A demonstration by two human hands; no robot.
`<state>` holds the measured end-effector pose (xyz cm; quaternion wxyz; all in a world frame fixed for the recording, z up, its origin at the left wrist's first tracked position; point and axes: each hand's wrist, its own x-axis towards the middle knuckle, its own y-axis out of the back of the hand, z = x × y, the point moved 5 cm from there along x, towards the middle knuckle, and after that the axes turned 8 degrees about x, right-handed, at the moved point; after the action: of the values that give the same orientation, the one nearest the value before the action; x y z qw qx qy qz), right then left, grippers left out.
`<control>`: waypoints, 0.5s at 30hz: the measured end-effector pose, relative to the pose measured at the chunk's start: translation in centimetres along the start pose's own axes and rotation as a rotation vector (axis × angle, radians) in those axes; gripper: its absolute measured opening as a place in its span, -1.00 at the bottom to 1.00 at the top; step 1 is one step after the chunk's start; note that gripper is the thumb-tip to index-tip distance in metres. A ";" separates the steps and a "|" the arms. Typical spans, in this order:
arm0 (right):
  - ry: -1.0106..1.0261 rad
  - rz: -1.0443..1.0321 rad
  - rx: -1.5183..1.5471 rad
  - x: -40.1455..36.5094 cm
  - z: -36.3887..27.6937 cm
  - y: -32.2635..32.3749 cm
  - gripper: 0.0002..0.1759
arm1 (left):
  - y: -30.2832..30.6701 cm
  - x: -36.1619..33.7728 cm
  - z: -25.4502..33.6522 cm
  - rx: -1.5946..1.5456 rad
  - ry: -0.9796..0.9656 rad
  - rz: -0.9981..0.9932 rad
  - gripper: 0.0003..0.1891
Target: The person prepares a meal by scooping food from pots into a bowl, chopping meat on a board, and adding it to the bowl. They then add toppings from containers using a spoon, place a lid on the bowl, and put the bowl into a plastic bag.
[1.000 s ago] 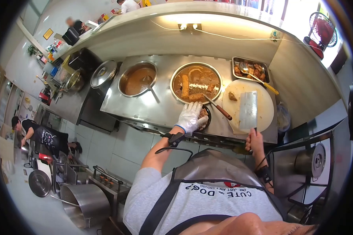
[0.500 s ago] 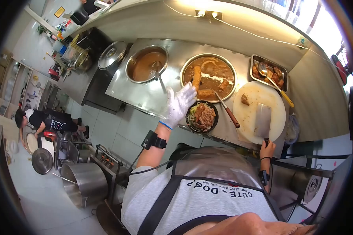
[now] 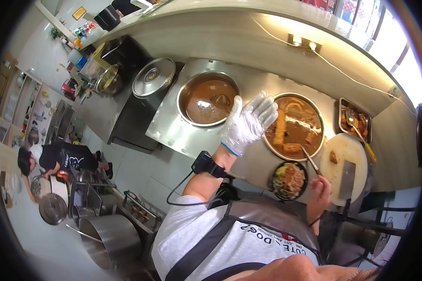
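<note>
One left hand spread, partly hiding pot | right hand at utensil handle, grip unclear

Room between pots, spoon handle beside bowl

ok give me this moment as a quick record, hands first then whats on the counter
left hand: gloved, open, raised, holding nothing
right hand: bare, at the handle end of a utensil; grip unclear
bowl: food, near side of right pot
right pot: sauce, utensil
left pot: brown sauce, ladle
board: cleaver, brown chunk
tray: brown pieces, yellow-handled spoon
</note>
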<state>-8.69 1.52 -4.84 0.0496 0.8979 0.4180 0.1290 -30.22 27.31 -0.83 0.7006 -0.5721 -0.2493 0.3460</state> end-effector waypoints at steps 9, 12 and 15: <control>0.464 -0.383 -0.535 2.4 -0.9 -30.8 -0.47 | 3.8 -3.2 20.4 0.104 -0.186 0.010 -0.28; 0.401 -0.518 -0.786 3.1 2.2 -37.2 -0.52 | 4.8 -4.6 24.6 0.131 -0.252 0.060 -0.28; 0.347 -0.629 -1.000 3.6 4.7 -40.1 -0.62 | 5.9 -5.9 26.5 0.145 -0.254 0.139 -0.30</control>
<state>-34.74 30.28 -16.55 0.4315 0.5654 0.5539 0.4327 -54.97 40.07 -0.45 0.6772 -0.4876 -0.2702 0.4802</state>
